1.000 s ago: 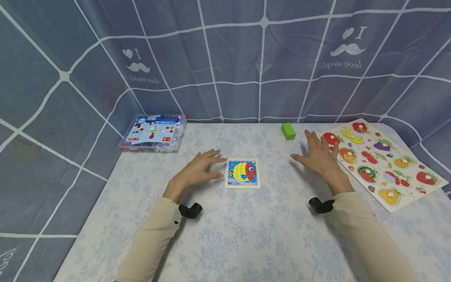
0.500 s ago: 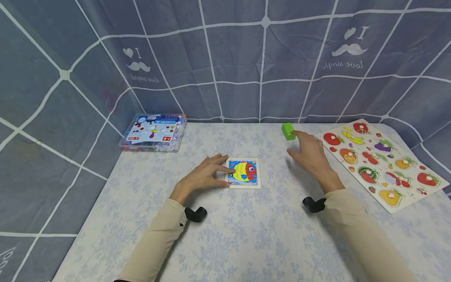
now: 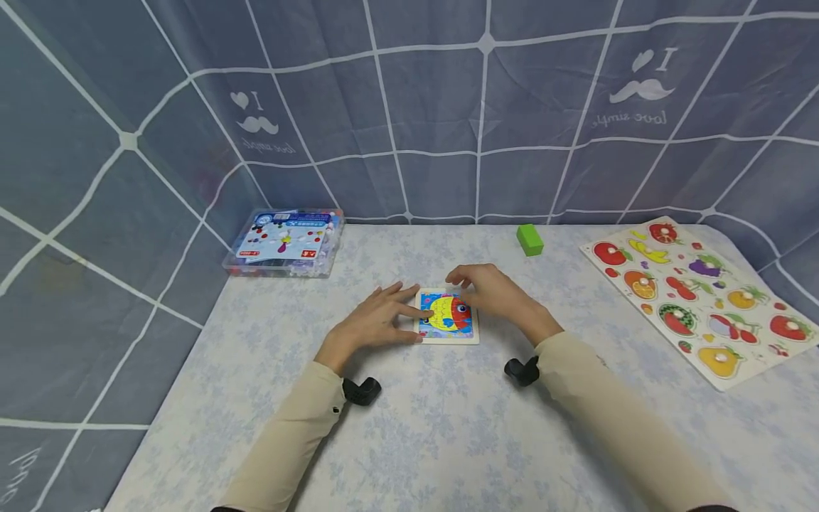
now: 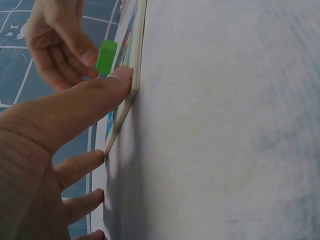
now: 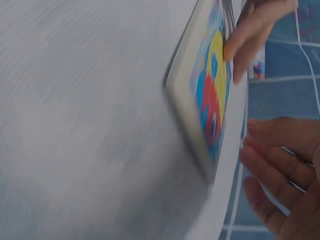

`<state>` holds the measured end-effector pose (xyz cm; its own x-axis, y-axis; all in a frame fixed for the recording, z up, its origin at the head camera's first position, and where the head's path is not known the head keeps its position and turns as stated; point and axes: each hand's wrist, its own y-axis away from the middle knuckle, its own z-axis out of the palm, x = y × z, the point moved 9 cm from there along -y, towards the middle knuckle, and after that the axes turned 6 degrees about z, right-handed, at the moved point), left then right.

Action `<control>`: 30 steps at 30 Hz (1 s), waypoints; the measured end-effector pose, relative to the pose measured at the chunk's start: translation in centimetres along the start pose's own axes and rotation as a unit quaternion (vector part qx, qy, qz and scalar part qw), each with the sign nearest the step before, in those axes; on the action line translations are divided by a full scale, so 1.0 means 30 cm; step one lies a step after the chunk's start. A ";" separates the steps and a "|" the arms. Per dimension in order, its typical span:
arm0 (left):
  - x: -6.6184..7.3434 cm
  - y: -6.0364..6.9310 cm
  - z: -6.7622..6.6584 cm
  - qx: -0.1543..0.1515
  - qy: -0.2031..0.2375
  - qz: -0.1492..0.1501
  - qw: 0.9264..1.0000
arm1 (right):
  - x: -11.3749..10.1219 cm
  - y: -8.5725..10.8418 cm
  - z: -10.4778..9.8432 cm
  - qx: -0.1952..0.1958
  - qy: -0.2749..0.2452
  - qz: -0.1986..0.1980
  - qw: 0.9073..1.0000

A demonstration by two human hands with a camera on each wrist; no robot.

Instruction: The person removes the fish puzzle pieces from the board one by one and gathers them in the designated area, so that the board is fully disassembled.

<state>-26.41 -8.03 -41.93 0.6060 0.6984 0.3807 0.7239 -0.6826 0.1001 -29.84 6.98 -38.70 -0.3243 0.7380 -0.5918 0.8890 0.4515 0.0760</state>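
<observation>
Head view: the fish puzzle (image 3: 446, 321) on the worktop (image 3: 416, 434) looks complete, 0 gaps showing; what remains is unclear. The left hand (image 3: 376, 318) touches it, fingers extended; the right hand (image 3: 491, 290) hovers over it, loosely bent, gripping nothing.

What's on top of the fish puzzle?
The left hand has its index finger on the left part of the puzzle; the right hand hovers above the far right corner, apart from it. Between them, the fish shows. Patches behind the hands are covered.
</observation>
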 end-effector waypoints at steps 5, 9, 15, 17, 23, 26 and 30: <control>0.005 0.001 0.010 -0.015 -0.003 -0.007 1.000 | -0.060 -0.053 0.058 -0.036 -0.008 -0.017 0.999; 0.009 0.002 0.010 -0.017 -0.002 -0.008 1.000 | -0.087 -0.083 0.094 -0.052 -0.005 -0.020 0.998; 0.002 0.004 0.007 -0.019 -0.003 -0.014 1.000 | -0.102 -0.114 0.134 -0.079 0.013 -0.005 0.997; 0.002 0.002 0.006 -0.018 -0.005 -0.015 1.000 | -0.103 -0.118 0.141 -0.088 0.027 0.002 0.996; 0.004 -0.003 0.006 -0.020 -0.011 -0.012 1.000 | -0.113 -0.126 0.144 -0.098 0.067 0.015 0.993; 0.002 -0.004 0.010 -0.024 -0.013 -0.014 1.000 | -0.117 -0.128 0.147 -0.103 0.077 0.016 0.992; 0.004 -0.003 0.009 -0.021 -0.012 -0.012 1.000 | -0.124 -0.130 0.147 -0.110 0.091 0.010 0.990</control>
<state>-26.33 -7.83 -42.14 0.5958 0.7198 0.3563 0.7245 -0.6731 0.1482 -30.68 0.27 -40.34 -0.3792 0.8167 -0.4349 0.8097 0.5203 0.2712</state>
